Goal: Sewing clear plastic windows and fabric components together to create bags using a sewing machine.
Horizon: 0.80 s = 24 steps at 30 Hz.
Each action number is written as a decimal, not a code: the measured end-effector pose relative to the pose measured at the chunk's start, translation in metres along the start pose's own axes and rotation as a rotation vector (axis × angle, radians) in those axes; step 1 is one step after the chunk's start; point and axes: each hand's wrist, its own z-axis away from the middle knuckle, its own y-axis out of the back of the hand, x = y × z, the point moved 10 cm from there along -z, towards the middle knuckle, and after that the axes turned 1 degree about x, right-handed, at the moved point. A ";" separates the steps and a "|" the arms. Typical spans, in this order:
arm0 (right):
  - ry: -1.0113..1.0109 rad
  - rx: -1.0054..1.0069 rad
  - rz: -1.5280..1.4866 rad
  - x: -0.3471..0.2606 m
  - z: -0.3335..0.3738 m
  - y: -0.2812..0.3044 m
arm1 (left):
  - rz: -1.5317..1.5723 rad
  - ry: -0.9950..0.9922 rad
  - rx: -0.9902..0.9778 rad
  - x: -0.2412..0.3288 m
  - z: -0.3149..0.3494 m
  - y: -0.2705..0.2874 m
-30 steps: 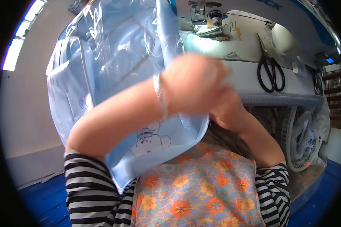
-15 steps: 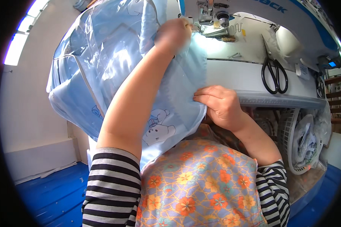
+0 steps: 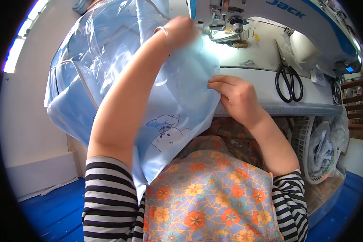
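A light-blue fabric piece with a printed cartoon bear hangs over the near edge of the sewing table. Clear plastic film, edged with pale piping, is part of the same bulky piece at left. My right hand pinches the fabric's right edge between thumb and fingers. Beside the needle area of the sewing machine, my left hand rests on the far part of the fabric. Its fingers are blurred and partly hidden, so their grip does not show.
Black-handled scissors lie on the table, right of the fabric. A ruler strip runs along the table's front edge. Below it, a white plastic basket holds bagged scraps. Small metal parts lie near the machine bed.
My right hand has moved away from me, up along the fabric's edge. My left hand has shifted slightly left, and the fabric's near part hangs in a different fold.
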 end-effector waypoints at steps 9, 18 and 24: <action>0.004 -0.022 0.157 0.031 -0.029 -0.003 | -0.049 -0.307 0.202 0.076 0.094 0.019; 0.155 -0.219 0.239 0.022 -0.053 -0.012 | -0.205 -0.121 0.334 0.029 0.163 0.106; 0.500 -0.455 0.042 -0.100 -0.016 -0.061 | -0.092 0.637 0.470 -0.173 0.293 0.092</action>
